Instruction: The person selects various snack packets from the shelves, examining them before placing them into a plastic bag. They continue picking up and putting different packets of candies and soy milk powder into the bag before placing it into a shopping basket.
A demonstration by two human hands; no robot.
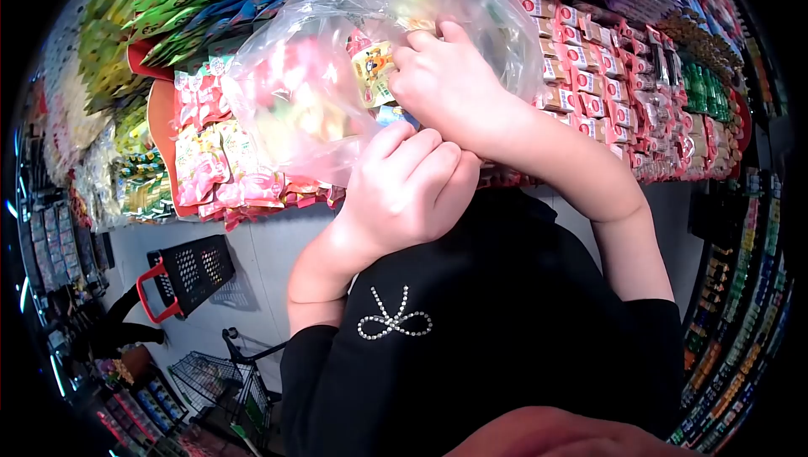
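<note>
1. Plastic bag (311, 95): 1, clear, held up in the upper centre of the frame in front of the display shelf (606, 78). Its bulk lies up and to the left of both hands, with the long axis running from the lower right corner towards the upper left.
2. Left hand (408, 192): 1, centre of the frame, clenched into a tight fist. It appears to grip the bag's gathered lower right edge, and its fingers are folded fully in.
3. Right hand (446, 78): 1, directly above the left hand and touching it. Its fingers are curled narrow against the bag's right side, beside a small printed packet (374, 66). Whether the fingertips lie inside or outside the film cannot be told.
4. Nearness: both hands touch the bag. The right hand sits higher on it, the left hand at its lowest corner.
5. Sweets (286, 103): wrapped, pink and yellow, inside the bag. They are blurred by the film and cannot be counted.
6. Basket (189, 272): 1, black with red handles, on the floor (269, 255) at the lower left.
7. Trolley (227, 373): 1, wire, below the basket.
</note>
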